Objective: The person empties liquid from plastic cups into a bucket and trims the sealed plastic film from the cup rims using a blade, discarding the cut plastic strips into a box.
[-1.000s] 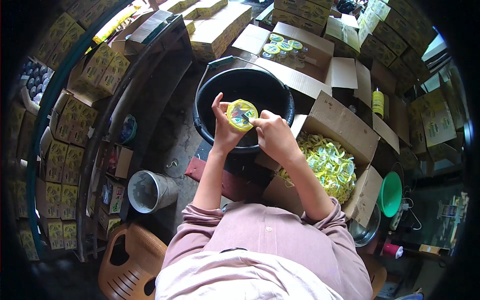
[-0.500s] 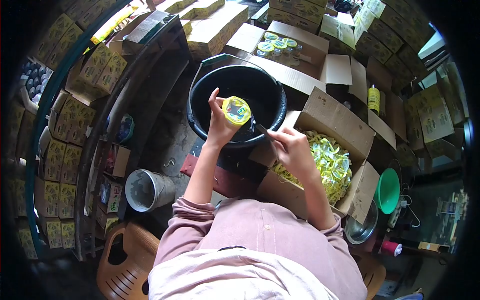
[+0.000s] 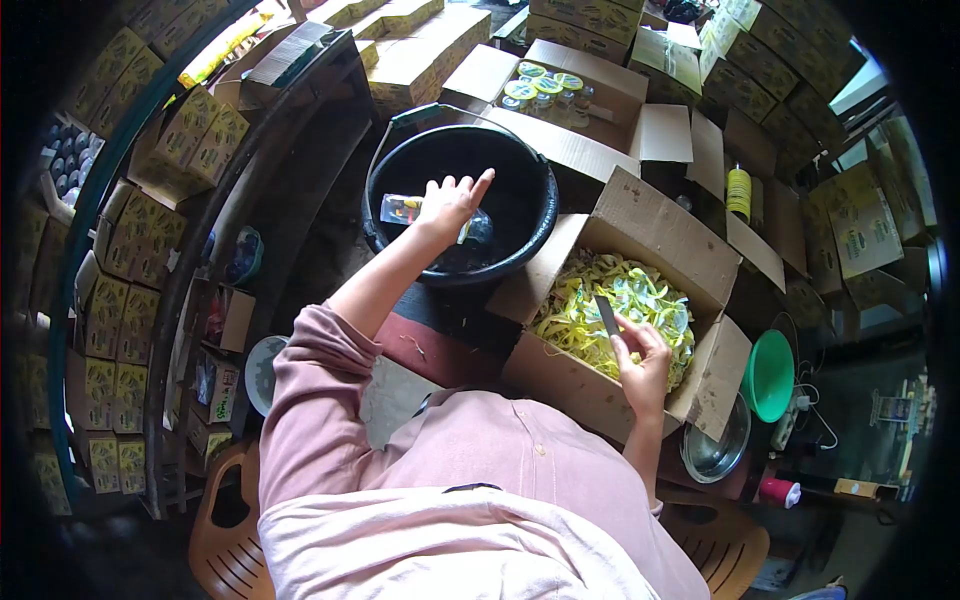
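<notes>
My left hand (image 3: 452, 208) is over the black bucket (image 3: 548, 225), its fingers partly spread and bent over a clear plastic cup (image 3: 480, 232). The palm hides much of that cup, and a pale yellow edge shows beside it. Left of the fingers is a clear, printed piece (image 3: 400, 208), perhaps another cup; how it meets the hand is hidden. My right hand (image 3: 645, 358) grips a knife (image 3: 607, 315), blade pointing up and away. Below the knife, a cardboard box (image 3: 665, 230) holds a heap of yellow and clear plastic trimmings (image 3: 640, 300).
Beyond the bucket, an open carton (image 3: 610, 85) holds several yellow-lidded cups (image 3: 540, 85). A stack of yellow discs (image 3: 739, 195) stands to the right. A green basin (image 3: 768, 375) and metal bowl (image 3: 720, 450) sit near my right side. Stacked cartons (image 3: 120, 380) line the left.
My left hand has turned over and lowered the yellow-lidded cup towards the bucket. My right hand has drawn the knife away from the cup, right and towards me, over the trimmings.
</notes>
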`<state>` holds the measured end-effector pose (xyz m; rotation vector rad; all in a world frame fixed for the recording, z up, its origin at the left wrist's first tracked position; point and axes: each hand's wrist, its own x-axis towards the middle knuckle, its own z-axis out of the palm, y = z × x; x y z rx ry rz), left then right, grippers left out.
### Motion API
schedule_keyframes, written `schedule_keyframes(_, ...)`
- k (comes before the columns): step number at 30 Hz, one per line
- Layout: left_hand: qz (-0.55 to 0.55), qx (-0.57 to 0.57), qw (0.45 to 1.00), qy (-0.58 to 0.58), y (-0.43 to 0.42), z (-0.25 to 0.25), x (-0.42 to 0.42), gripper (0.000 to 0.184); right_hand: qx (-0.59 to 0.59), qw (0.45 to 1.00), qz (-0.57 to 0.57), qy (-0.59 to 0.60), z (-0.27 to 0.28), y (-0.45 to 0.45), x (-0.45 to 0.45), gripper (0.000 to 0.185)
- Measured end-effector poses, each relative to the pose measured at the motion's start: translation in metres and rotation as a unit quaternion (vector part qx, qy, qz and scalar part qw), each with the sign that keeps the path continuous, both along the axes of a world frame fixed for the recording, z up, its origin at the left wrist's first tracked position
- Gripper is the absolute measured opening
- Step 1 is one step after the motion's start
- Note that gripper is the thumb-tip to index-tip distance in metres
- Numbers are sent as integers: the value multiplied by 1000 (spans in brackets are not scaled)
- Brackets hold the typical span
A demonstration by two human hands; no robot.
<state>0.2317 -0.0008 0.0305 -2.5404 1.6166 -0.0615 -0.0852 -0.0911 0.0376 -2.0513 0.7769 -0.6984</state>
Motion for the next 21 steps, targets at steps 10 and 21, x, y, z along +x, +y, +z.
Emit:
schedule_keyframes(10, 7, 78, 993, -93, -6, -6, 12, 77, 0, 1000, -23, 4, -4, 1, -19, 29)
schedule_keyframes(21, 24, 33, 996, -83, -9, 28, 21, 53, -12, 1000, -16, -2, 0, 3, -13, 29)
